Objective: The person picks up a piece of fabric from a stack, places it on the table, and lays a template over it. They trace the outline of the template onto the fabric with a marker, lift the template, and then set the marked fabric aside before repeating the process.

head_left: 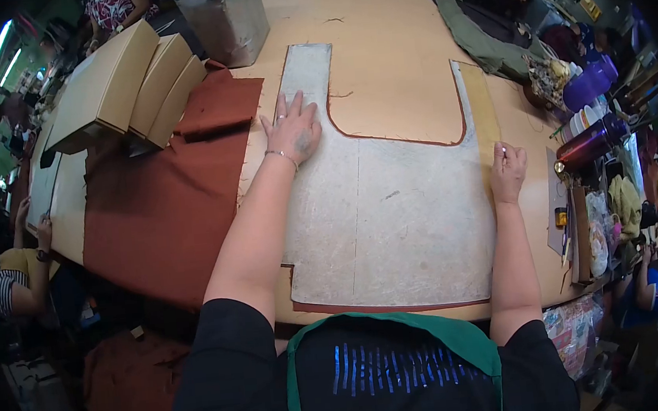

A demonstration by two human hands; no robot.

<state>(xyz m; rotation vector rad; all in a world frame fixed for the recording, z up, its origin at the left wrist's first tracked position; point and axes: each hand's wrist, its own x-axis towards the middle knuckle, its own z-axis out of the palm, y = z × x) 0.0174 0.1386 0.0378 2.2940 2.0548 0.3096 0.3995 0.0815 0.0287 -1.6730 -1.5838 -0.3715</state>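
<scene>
A large grey-white pattern board with a U-shaped cutout lies flat on the table. Thin edges of reddish-brown cloth show from beneath it along the cutout and the near side. My left hand rests on the board's left arm, fingers spread and pressed down. At the board's right edge is my right hand, closed, its fingers around something small with a pale tip that I cannot make out. A yellowish strip runs along that edge, partly behind this hand.
Reddish-brown cloth spreads over the left of the table. Cardboard boxes and a grey bin stand at the back left. A purple flask and a small yellow container sit at the right. Other people work around the table.
</scene>
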